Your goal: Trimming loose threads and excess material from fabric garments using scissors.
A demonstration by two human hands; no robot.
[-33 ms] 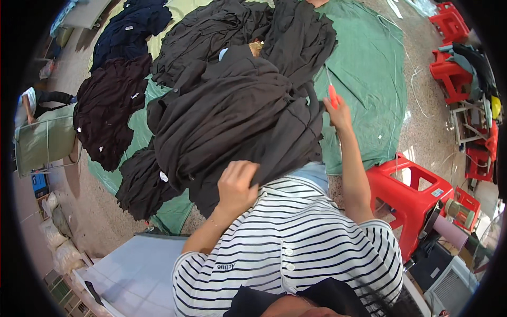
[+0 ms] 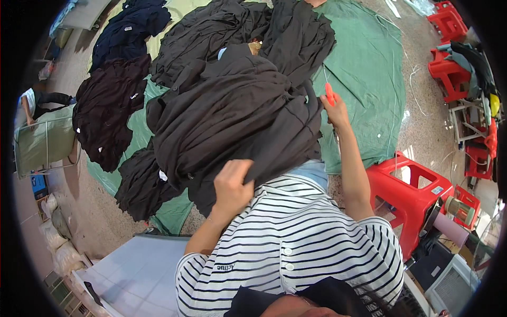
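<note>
A heap of dark grey-brown knit garments (image 2: 222, 111) covers my lap and the space before me. At its near edge my left hand (image 2: 233, 182) has its fingers curled round a fold of the dark garment. Right of the heap, my right hand (image 2: 335, 110) is closed on a tool with an orange-red handle (image 2: 329, 93). A thin metal shaft points up and away from that handle; its exact kind I cannot make out. The cloth's edge lies just left of my right hand, and whether they touch is unclear.
Green sheeting (image 2: 364, 79) covers the floor beneath several garment piles, including a maroon one (image 2: 108, 113) and a navy one (image 2: 127, 34). A red plastic stool (image 2: 409, 179) stands close on my right. At the far left, a person (image 2: 39, 100) is beside a framed cloth cart (image 2: 47, 140).
My left hand has shifted slightly left with the fold of cloth. My right hand and its tool have moved a little left and up.
</note>
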